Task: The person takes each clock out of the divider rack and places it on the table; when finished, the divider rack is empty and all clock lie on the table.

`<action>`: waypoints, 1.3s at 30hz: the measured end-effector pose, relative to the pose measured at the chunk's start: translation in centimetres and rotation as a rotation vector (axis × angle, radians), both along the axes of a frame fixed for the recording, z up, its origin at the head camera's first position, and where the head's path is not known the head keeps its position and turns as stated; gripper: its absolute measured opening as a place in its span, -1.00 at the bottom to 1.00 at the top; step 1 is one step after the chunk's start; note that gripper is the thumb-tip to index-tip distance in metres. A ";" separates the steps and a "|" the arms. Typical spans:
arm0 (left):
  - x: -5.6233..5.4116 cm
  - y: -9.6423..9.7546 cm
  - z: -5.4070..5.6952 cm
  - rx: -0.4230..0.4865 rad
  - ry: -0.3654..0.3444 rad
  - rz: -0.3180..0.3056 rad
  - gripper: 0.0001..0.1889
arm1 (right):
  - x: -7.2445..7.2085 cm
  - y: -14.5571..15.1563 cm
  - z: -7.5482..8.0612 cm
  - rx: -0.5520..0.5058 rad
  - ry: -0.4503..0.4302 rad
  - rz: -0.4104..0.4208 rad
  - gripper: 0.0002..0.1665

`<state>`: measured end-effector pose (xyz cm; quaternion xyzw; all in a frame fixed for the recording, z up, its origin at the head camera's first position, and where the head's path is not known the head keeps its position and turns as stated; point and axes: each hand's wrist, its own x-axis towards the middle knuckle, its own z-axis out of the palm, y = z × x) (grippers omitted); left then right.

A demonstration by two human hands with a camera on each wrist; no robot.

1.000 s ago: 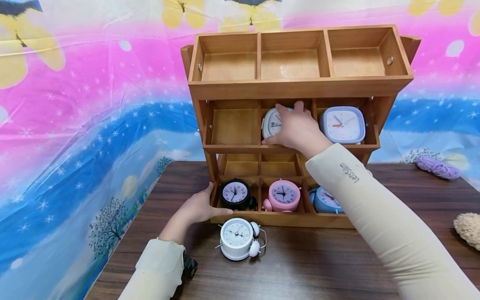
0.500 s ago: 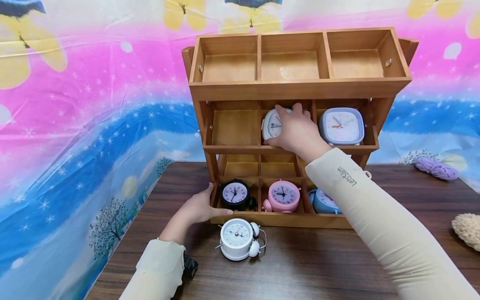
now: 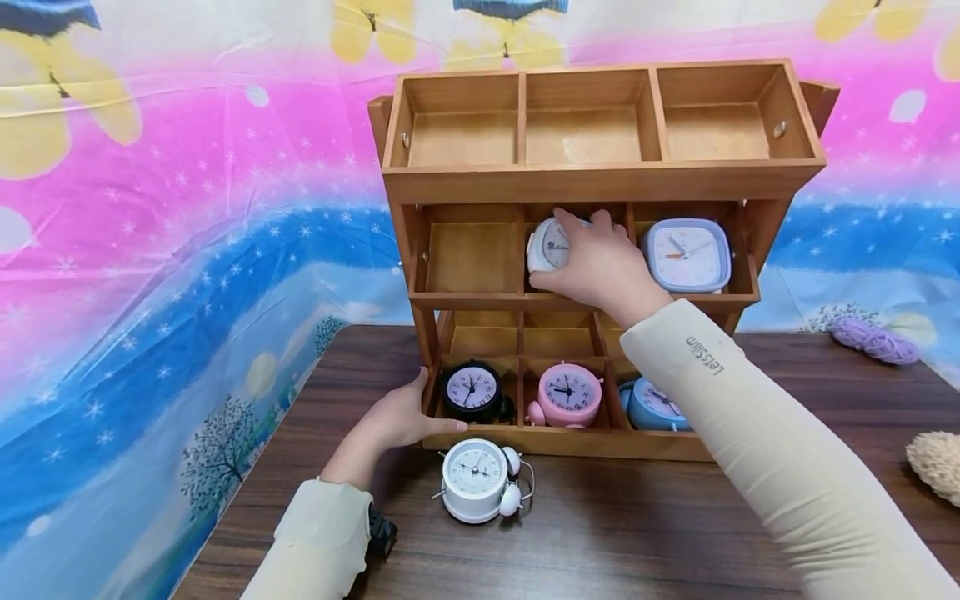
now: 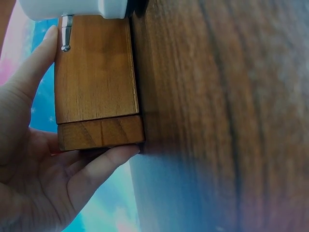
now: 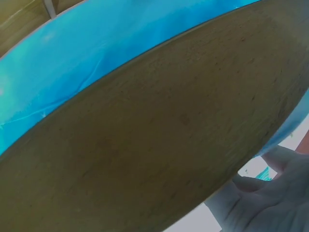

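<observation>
In the head view, my right hand point(image 3: 600, 262) holds a round white alarm clock point(image 3: 551, 248) in the middle compartment of the wooden shelf's point(image 3: 600, 183) middle tier. Fingers go over its top and the thumb is at its lower front, covering much of the dial. The right wrist view is mostly filled by a board, with the hand point(image 5: 275, 193) at lower right. My left hand point(image 3: 396, 415) grips the shelf's lower left corner; the left wrist view shows thumb and fingers around the wooden end point(image 4: 96, 72). A white twin-bell alarm clock point(image 3: 474, 479) lies face up on the table.
On the bottom tier are a black clock point(image 3: 472, 390), a pink clock point(image 3: 568, 393) and a blue clock point(image 3: 652, 404). A square lavender clock point(image 3: 687, 255) occupies the middle tier's right compartment. Purple yarn point(image 3: 873, 340) and a beige fluffy ball point(image 3: 936, 467) lie on the table's right side.
The white clock has turned in my right hand, so its dial and lettering sit at a different angle. My left hand keeps its grip on the shelf corner.
</observation>
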<state>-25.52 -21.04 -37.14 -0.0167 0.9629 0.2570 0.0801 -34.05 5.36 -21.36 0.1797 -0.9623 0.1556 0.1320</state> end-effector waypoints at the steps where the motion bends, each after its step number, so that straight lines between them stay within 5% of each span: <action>1: 0.0 0.0 0.0 0.001 0.000 0.001 0.21 | 0.0 0.0 0.0 -0.003 0.001 0.000 0.13; 19: 0.1 0.2 0.0 0.000 -0.014 0.009 0.21 | 0.7 0.7 0.6 0.022 0.125 -0.001 -0.09; 39: 0.2 0.1 0.2 -0.002 -0.022 0.012 0.21 | 4.7 1.6 0.7 0.068 0.127 0.018 0.02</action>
